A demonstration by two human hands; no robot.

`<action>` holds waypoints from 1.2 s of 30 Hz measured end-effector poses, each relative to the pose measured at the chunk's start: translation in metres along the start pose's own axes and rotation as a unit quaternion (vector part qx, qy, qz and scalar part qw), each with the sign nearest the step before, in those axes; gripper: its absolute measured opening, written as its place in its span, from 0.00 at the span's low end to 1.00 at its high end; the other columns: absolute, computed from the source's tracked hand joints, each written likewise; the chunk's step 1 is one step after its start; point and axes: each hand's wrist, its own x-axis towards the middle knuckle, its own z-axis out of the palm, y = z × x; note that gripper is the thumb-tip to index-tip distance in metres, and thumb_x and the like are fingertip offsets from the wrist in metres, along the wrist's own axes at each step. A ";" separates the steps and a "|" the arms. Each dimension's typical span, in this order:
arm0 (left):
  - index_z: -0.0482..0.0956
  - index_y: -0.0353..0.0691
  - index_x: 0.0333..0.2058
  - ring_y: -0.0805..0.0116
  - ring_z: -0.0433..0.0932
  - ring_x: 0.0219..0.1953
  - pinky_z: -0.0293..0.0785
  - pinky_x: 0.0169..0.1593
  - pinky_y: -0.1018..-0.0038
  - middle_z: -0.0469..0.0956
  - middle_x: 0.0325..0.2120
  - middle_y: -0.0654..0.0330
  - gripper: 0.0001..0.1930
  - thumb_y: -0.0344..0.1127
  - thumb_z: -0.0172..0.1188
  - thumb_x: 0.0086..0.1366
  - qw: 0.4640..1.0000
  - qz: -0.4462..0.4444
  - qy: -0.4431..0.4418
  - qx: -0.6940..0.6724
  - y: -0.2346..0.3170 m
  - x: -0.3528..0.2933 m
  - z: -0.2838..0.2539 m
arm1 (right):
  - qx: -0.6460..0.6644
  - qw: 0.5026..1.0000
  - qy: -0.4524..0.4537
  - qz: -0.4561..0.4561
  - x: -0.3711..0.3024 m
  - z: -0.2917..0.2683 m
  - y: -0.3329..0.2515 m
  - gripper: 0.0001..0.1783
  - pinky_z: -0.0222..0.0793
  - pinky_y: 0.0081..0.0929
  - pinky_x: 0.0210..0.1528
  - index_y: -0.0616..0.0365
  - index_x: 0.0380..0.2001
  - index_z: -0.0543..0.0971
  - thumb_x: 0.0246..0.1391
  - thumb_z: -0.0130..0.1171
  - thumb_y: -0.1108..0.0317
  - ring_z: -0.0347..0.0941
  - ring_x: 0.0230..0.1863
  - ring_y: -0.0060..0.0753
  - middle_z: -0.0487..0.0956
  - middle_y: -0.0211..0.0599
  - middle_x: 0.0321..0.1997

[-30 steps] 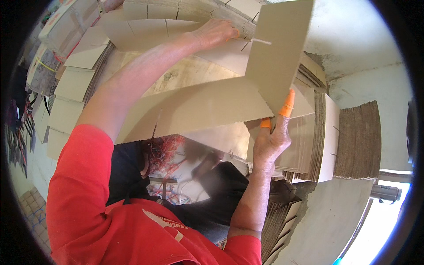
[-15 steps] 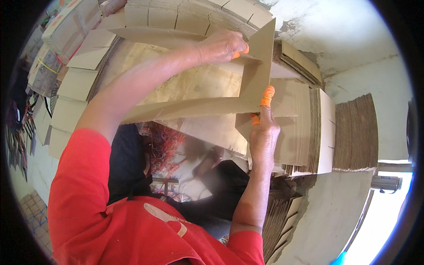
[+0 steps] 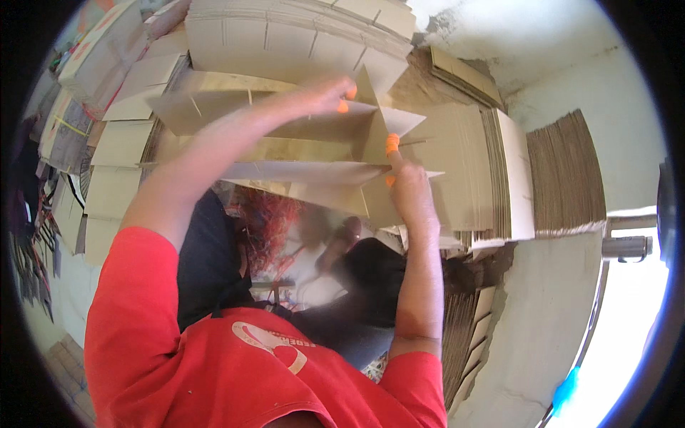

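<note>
Two long cardboard divider strips stand on edge, running left to right: a far strip (image 3: 292, 127) and a near strip (image 3: 307, 172). A shorter cardboard cross strip (image 3: 372, 135) crosses both near their right ends, which stick out past it. My left hand (image 3: 330, 94), blurred, is closed at the far strip's top edge beside the crossing. My right hand (image 3: 412, 187) pinches the cross strip near the near crossing, thumb and finger on either side. Orange finger covers are on the fingertips of both hands. The fingers' exact contact on the left is partly hidden.
Beneath the strips lies a wooden board (image 3: 275, 150). Slotted cardboard stacks stand behind (image 3: 285, 43), at the left (image 3: 118, 146) and at the right (image 3: 514, 178). A brown stack (image 3: 567, 175) leans by the wall. Red plastic strands (image 3: 264, 228) lie below, near my legs.
The cross strip has gone down over the long strips, whose right ends now poke out beyond it. Both hands have moved left in the view, and the view itself has shifted slightly.
</note>
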 end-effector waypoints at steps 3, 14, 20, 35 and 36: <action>0.78 0.34 0.42 0.56 0.78 0.45 0.73 0.49 0.65 0.78 0.43 0.51 0.18 0.36 0.68 0.55 0.999 -0.008 0.044 -0.025 0.011 -0.011 -0.028 | 0.014 0.995 0.077 0.067 -0.012 -0.027 0.026 0.23 0.72 0.43 0.38 0.55 0.52 0.76 0.51 0.62 0.71 0.78 0.38 0.53 0.80 0.54 0.33; 0.77 0.41 0.49 0.54 0.75 0.40 0.72 0.44 0.62 0.78 0.36 0.53 0.25 0.40 0.70 0.51 0.994 -0.047 0.029 0.099 0.064 -0.166 -0.088 | -0.376 0.890 0.110 0.233 -0.044 -0.002 0.172 0.37 0.59 0.44 0.55 0.58 0.58 0.69 0.48 0.66 0.52 0.64 0.57 0.39 0.70 0.43 0.57; 0.79 0.40 0.44 0.54 0.76 0.39 0.72 0.41 0.62 0.78 0.32 0.54 0.18 0.37 0.65 0.55 0.991 -0.059 0.046 0.110 0.047 -0.187 -0.064 | -0.138 0.929 0.211 0.272 -0.040 -0.026 0.191 0.21 0.69 0.41 0.46 0.60 0.40 0.77 0.45 0.69 0.61 0.75 0.44 0.45 0.80 0.43 0.40; 0.82 0.41 0.39 0.53 0.77 0.32 0.73 0.36 0.61 0.76 0.26 0.52 0.14 0.30 0.67 0.51 0.995 -0.052 0.073 -0.035 0.033 -0.170 -0.050 | 0.248 0.933 0.259 -0.021 -0.027 -0.169 -0.009 0.34 0.74 0.16 0.44 0.60 0.60 0.70 0.47 0.65 0.82 0.74 0.43 0.17 0.81 0.35 0.48; 0.82 0.41 0.39 0.53 0.77 0.32 0.73 0.36 0.61 0.76 0.26 0.52 0.14 0.30 0.67 0.51 0.996 -0.039 0.080 -0.031 0.033 -0.169 -0.047 | 0.283 0.934 0.216 -0.019 -0.025 -0.162 -0.019 0.34 0.74 0.16 0.45 0.59 0.60 0.70 0.47 0.64 0.82 0.74 0.43 0.17 0.80 0.36 0.50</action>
